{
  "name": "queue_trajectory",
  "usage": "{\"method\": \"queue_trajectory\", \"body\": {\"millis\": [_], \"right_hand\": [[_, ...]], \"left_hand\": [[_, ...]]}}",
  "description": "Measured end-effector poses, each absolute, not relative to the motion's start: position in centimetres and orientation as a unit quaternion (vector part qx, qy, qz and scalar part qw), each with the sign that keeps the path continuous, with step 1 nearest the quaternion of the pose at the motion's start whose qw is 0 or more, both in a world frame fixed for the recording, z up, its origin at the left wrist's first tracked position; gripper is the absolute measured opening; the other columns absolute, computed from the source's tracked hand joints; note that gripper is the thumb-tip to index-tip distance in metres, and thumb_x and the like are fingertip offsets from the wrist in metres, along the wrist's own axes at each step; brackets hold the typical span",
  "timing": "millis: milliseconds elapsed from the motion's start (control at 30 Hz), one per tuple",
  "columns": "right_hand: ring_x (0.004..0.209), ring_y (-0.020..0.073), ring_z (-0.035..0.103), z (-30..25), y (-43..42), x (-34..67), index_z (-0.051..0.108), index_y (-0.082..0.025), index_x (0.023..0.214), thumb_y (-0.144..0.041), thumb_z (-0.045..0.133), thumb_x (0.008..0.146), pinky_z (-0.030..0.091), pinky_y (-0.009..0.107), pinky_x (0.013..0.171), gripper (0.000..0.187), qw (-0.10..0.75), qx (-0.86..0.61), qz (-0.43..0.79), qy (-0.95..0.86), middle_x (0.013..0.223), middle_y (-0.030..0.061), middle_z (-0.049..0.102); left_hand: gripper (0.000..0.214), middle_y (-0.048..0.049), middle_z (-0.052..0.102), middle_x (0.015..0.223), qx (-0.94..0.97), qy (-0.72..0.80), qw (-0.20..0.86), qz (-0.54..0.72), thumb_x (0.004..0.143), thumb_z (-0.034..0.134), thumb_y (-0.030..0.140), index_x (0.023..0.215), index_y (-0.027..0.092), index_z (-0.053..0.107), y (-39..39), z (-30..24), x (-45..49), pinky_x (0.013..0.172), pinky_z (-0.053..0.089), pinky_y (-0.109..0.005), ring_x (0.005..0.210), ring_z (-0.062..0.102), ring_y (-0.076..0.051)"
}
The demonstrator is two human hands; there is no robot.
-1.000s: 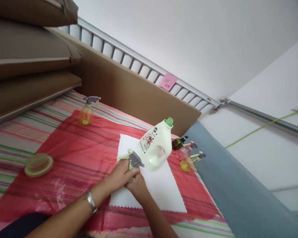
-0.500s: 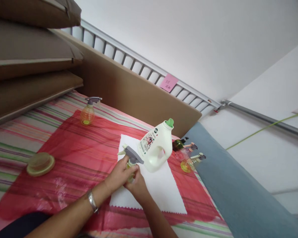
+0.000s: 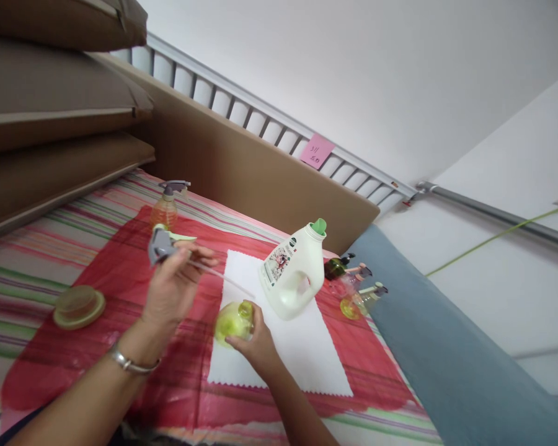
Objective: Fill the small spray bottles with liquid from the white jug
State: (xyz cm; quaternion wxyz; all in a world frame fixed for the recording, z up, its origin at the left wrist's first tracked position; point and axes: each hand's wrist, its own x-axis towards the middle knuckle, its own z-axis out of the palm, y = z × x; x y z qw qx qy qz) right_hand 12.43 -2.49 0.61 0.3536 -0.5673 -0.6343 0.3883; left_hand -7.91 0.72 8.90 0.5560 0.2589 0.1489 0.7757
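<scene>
My left hand (image 3: 172, 288) grips a grey and pale green spray head (image 3: 162, 245), whose thin dip tube slants down to the right in the air. Tilted in my right hand (image 3: 255, 341) is a see-through yellow-green spray bottle (image 3: 231, 323) with its neck open, over the white scalloped-edge sheet (image 3: 302, 365). Just beyond stands a large cream detergent jug (image 3: 302, 263) with a handle, a printed label and a green piece at its mouth. The tube's lower end is near the jug, apart from the bottle neck.
Another spray bottle (image 3: 165, 207) stands at the back left. A pale round lidded container (image 3: 79, 306) sits at left on the red plastic sheet (image 3: 134, 272). Several pump and spray bottles (image 3: 353, 300) cluster at right. Brown padded stacks (image 3: 65, 80) and a brown board (image 3: 242, 161) border the back.
The spray head has come off the bottle; my left hand has carried it up and left, tube showing. My right hand still holds the bottle, now with its neck uncovered.
</scene>
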Motion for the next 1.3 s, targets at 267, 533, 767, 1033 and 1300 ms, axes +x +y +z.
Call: {"method": "queue_trajectory", "body": {"millis": [267, 533, 767, 1033, 1300], "right_hand": [[0.099, 0.0234, 0.058, 0.0, -0.8, 14.2, 0.039, -0.021, 0.115, -0.03, 0.069, 0.063, 0.049, 0.037, 0.081, 0.061, 0.417, -0.563, 0.392, -0.597, 0.11, 0.0095, 0.058], [0.102, 0.0244, 0.055, 0.0, 0.4, 14.5, 0.04, -0.022, 0.12, -0.028, 0.074, 0.057, 0.044, 0.04, 0.087, 0.071, 0.366, -0.588, 0.359, -0.625, 0.113, 0.008, 0.057], [0.112, 0.0268, 0.051, 1.9, -0.8, 16.5, 0.042, -0.024, 0.124, -0.03, 0.073, 0.062, 0.043, 0.043, 0.09, 0.069, 0.346, -0.591, 0.32, -0.654, 0.126, 0.0088, 0.053], [0.114, 0.0262, 0.05, 6.4, 0.9, 22.9, 0.045, -0.017, 0.119, -0.042, 0.06, 0.072, 0.041, 0.038, 0.093, 0.056, 0.573, -0.638, 0.154, -0.491, 0.128, 0.0145, 0.049], [0.069, 0.022, 0.063, 4.9, 6.1, 23.0, 0.06, -0.014, 0.083, -0.047, 0.065, 0.062, 0.048, 0.029, 0.06, 0.04, 0.555, -0.651, 0.204, -0.476, 0.072, 0.0054, 0.068]], "left_hand": [[0.021, -0.0036, 0.068, 0.064, 0.17, 0.18, 0.686, 0.684, 0.08, 0.047, 0.023, 0.065, 0.015, 0.06, 1.8, 7.4, -7.9, 0.065, 0.053, -0.031, 0.06, 0.064, -0.015], [0.017, -0.0086, 0.071, 0.083, 0.26, 0.245, 0.722, 0.593, 0.08, 0.05, 0.024, 0.071, 0.013, 0.059, 1.9, 5.7, -5.8, 0.066, 0.053, -0.029, 0.063, 0.065, -0.015], [0.019, -0.0106, 0.069, 0.094, 0.287, 0.266, 0.723, 0.57, 0.083, 0.049, 0.025, 0.075, 0.012, 0.06, 2.0, 5.2, -5.4, 0.066, 0.053, -0.029, 0.069, 0.064, -0.016], [0.019, -0.0114, 0.069, 0.097, 0.278, 0.274, 0.728, 0.564, 0.083, 0.049, 0.024, 0.073, 0.012, 0.061, 2.2, 5.0, -5.3, 0.068, 0.053, -0.03, 0.07, 0.065, -0.017], [0.014, -0.0097, 0.068, 0.101, 0.278, 0.284, 0.734, 0.551, 0.079, 0.055, 0.025, 0.076, 0.014, 0.063, 2.4, 4.4, -5.2, 0.072, 0.054, -0.033, 0.075, 0.065, -0.019]]}}
